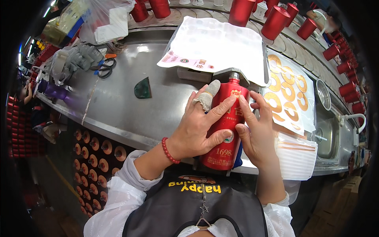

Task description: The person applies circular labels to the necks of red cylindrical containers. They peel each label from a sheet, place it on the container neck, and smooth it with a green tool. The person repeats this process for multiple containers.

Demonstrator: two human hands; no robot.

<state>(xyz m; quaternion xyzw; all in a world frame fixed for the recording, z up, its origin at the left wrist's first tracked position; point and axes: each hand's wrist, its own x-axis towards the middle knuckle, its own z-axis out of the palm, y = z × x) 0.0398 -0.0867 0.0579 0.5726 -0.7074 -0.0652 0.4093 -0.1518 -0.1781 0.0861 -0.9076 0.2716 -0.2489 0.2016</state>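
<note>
A red bottle (219, 157) with gold lettering and a clear neck lies with its neck pointing away from me, near the front edge of the bench. My left hand (196, 127) is against its left side, index finger and thumb pressing on its front. Pale cloth covers (207, 98) sit on some of that hand's fingers. My right hand (258, 138) is on the right side, with thumb and index finger touching the bottle. Both index fingertips meet by a small gold emblem (235, 93) below the neck. The bottle's underside is hidden.
Beyond the bottle lies a white label sheet (221, 43). Gold ring-shaped stickers (288, 79) are on a sheet to the right, near a sink (328, 138). A dark green flat piece (143, 88) and scissors (106, 68) lie left. Red bottles (276, 23) line a conveyor behind.
</note>
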